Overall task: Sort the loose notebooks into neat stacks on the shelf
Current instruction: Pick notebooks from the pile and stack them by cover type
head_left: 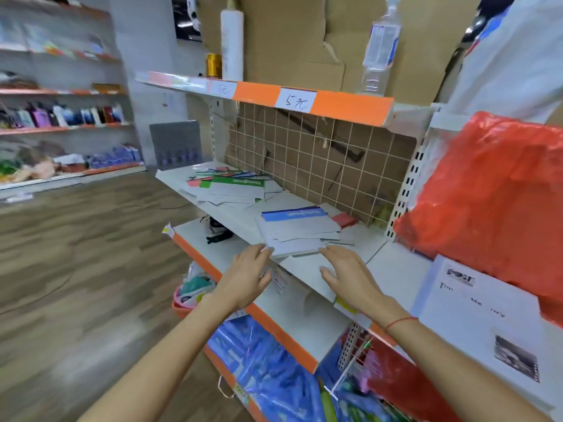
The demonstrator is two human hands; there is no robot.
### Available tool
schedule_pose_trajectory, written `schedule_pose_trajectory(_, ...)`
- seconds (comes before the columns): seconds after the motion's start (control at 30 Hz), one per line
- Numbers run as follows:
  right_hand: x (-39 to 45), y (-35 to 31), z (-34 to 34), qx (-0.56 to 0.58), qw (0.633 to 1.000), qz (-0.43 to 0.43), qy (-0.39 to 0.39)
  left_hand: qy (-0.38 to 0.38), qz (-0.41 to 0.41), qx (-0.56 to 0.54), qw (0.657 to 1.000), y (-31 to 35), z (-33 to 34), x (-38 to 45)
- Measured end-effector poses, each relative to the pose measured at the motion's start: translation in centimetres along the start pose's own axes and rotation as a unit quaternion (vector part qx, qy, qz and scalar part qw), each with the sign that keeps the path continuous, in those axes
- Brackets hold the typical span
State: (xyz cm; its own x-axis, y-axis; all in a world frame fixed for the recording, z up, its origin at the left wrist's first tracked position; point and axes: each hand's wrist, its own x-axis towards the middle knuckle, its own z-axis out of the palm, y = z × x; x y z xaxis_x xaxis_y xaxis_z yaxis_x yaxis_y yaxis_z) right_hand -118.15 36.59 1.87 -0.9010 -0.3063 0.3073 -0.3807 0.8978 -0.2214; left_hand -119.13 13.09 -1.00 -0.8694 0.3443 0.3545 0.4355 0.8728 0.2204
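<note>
Notebooks [300, 231] lie between left hand [248, 277] and right hand [345, 274].

Both hands reach to the white metal shelf [359, 248]. The left hand [246, 275] has straight fingers touching the near corner of a loose pile of grey notebooks [298, 233], one with a blue stripe. The right hand [347, 269], fingers spread, hovers just beside it. A second messy heap of green-striped notebooks [231, 187] lies further along.
</note>
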Motion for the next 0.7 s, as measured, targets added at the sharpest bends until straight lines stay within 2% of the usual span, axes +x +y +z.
schedule_pose_trajectory(0.2,8.1,0.2,1.9,0.008,1.000,0.005,-0.014,-0.005,0.006,0.030,1.000,-4.9,-0.7,5.9)
schedule_pose_trajectory(0.3,12.2,0.3,3.3,-0.001,0.999,0.014,-0.030,-0.006,-0.025,0.042,0.999,-8.1,-1.4,8.8)
schedule_pose_trajectory(0.47,16.6,-0.5,6.1,-0.008,0.995,0.054,-0.086,-0.012,-0.036,0.055,0.998,-13.9,-1.6,11.7)
schedule_pose_trajectory(0.57,18.7,-0.5,7.7,-0.014,0.994,0.056,-0.096,-0.016,-0.022,0.069,0.997,-16.7,-1.0,13.9)
schedule_pose_trajectory(0.7,21.6,-0.5,9.5,-0.017,0.991,0.104,-0.088,-0.036,0.017,0.081,0.996,-19.9,-0.1,18.2)
